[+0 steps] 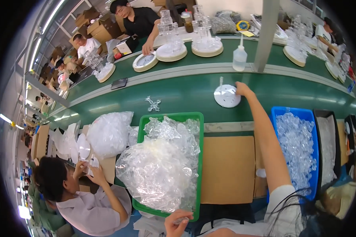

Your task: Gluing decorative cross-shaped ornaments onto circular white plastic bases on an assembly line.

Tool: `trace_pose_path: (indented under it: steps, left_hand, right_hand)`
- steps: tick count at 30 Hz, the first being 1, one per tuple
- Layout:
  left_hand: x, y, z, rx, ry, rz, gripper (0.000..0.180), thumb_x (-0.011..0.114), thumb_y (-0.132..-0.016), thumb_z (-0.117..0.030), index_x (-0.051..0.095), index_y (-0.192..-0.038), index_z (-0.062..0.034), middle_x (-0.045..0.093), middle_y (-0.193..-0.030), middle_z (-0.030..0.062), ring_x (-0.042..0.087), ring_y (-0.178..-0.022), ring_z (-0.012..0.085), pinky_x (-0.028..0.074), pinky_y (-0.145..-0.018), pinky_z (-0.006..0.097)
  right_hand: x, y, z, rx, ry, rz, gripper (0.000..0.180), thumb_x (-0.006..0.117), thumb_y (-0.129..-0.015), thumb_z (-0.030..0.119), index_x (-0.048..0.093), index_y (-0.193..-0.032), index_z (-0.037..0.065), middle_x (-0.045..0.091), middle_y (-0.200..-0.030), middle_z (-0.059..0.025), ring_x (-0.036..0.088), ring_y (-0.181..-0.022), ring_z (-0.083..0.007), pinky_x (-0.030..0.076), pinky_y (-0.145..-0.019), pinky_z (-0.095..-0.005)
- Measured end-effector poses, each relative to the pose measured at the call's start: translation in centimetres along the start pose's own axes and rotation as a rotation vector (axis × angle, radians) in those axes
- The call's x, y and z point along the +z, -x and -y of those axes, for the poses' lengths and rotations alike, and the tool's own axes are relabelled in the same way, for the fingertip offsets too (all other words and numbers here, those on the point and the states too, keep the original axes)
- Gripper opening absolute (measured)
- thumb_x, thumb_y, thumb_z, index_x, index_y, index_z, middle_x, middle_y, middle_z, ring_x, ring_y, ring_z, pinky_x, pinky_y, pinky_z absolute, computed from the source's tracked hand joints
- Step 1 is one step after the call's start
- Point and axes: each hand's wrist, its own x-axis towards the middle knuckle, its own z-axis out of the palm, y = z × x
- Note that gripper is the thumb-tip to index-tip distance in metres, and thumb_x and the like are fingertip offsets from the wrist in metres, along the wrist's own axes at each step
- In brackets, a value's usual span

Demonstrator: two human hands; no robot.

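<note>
White disc point(226, 96) on green conveyor belt point(178, 94) touched by right hand point(241, 88); left hand point(177, 222) pinches clear plastic point(162, 170).

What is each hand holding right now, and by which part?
Right hand grips the white round disc at its far edge; left hand touches the green tray's near corner.

Short white sleeve point(283, 197), bare forearms — dark hair strands

Tray point(200, 118) sits center on the near bench, plastic bags point(158, 170) piled in it; cardboard sheet point(227, 170) just right of it, then bin point(273, 114) of clear parts, then a second bin point(338, 150) farther right. Round disc point(226, 96) lies on the conveyor belt point(178, 94) behind the cardboard, small clear piece point(153, 104) to its left. Squeeze bottle point(239, 57) stands behind the disc.
</note>
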Motion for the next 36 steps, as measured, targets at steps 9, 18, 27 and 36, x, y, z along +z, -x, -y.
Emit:
trace_pose_path:
  steps: [9, 18, 27, 36]
  left_hand:
    - [-6.1, -6.4, -4.9, 0.089, -0.042, -0.111, 0.018, 0.069, -0.075, -0.016, 0.063, -0.078, 0.0005, 0.06, -0.071, 0.0085, 0.056, -0.066, 0.0174, 0.043, -0.059, 0.028]
    - [-9.7, -38.2, -5.1, 0.557, -0.904, 0.224, 0.026, 0.06, -0.08, -0.008, 0.064, -0.105, -0.01, 0.062, -0.077, 0.0078, 0.061, -0.071, 0.0153, 0.048, -0.063, 0.03]
    - [-4.0, -50.3, 11.6, 0.893, -1.819, 0.8, 0.047, 0.05, -0.081, -0.007, 0.051, -0.125, -0.0228, 0.055, -0.118, 0.0023, 0.065, -0.077, 0.0233, 0.052, -0.06, 0.038]
    - [-0.7, -52.6, 14.3, 0.925, -1.584, 0.85, 0.017, 0.054, -0.078, -0.009, 0.054, -0.095, -0.0116, 0.056, -0.094, 0.0062, 0.064, -0.077, 0.0258, 0.052, -0.06, 0.04]
  right_hand:
    - [-3.4, 3.0, -2.8, 0.283, -0.795, 0.491, 0.031, 0.066, -0.071, -0.003, 0.059, -0.101, 0.001, 0.063, -0.089, -0.008, 0.065, -0.078, -0.0201, 0.057, -0.069, -0.0336]
    - [-5.7, 11.1, -1.3, 0.157, -0.997, 0.668, 0.03, 0.065, -0.077, 0.0, 0.057, -0.106, -0.002, 0.063, -0.096, -0.01, 0.063, -0.087, -0.0192, 0.054, -0.08, -0.0322]
    - [-2.8, 20.8, 3.0, 0.205, -0.933, 0.97, 0.027, 0.064, -0.08, 0.001, 0.055, -0.106, -0.001, 0.06, -0.101, -0.0103, 0.061, -0.094, -0.019, 0.053, -0.083, -0.0301]
    - [0.9, 23.8, 2.3, 0.112, -0.757, 0.655, 0.031, 0.068, -0.075, 0.007, 0.052, -0.1, 0.0, 0.062, -0.084, -0.011, 0.063, -0.078, -0.0174, 0.053, -0.068, -0.0277]
